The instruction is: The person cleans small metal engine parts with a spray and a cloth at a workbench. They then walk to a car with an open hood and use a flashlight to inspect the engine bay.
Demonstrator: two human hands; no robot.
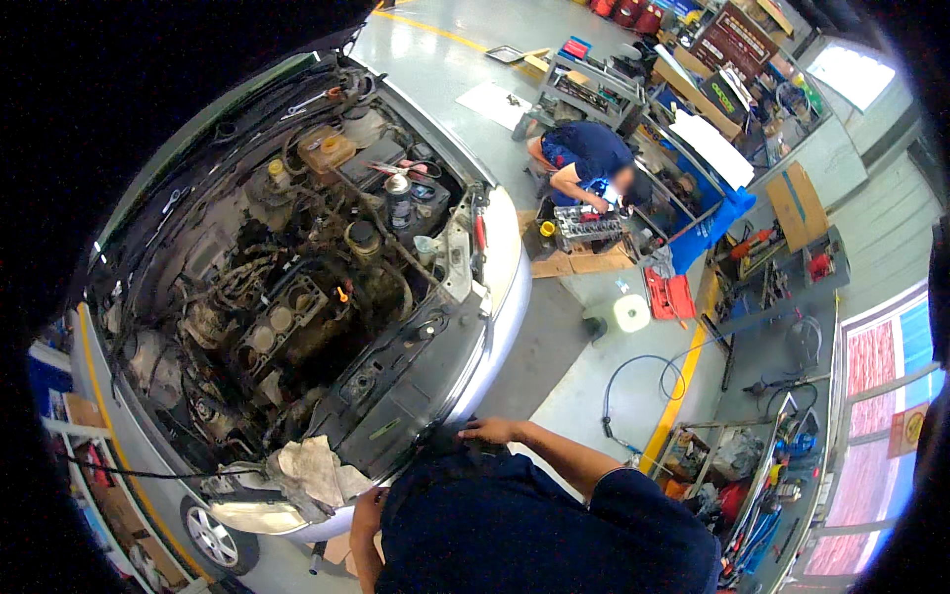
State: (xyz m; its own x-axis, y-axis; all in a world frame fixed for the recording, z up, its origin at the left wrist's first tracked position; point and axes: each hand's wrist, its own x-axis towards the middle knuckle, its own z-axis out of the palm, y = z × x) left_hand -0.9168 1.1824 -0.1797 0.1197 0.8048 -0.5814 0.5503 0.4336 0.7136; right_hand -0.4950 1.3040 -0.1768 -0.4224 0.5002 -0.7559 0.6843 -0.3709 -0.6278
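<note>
My right hand [487, 432] is in front of my dark shirt, close to the car's front edge. Its visible fingers point left, stretched out, and I see nothing held in them. My left hand [370, 509] is low beside the bumper [336, 523], near a crumpled, stained cloth [315, 471] on the front corner. My shirt partly covers that hand, and its fingers cannot be made out. Before me lies the uncovered engine bay, with the bare engine block [282, 325] showing its cylinder bores. A spray can [398, 201] and red-handled pliers [401, 169] rest at its right side.
A co-worker [586, 163] bends over a cylinder head [590, 226] on cardboard. On the floor are a white jug [631, 313], a red tool case [670, 295] and a looped hose [633, 381]. A tool cart [762, 495] stands right. Wrenches [171, 202] lie along the bay's far side.
</note>
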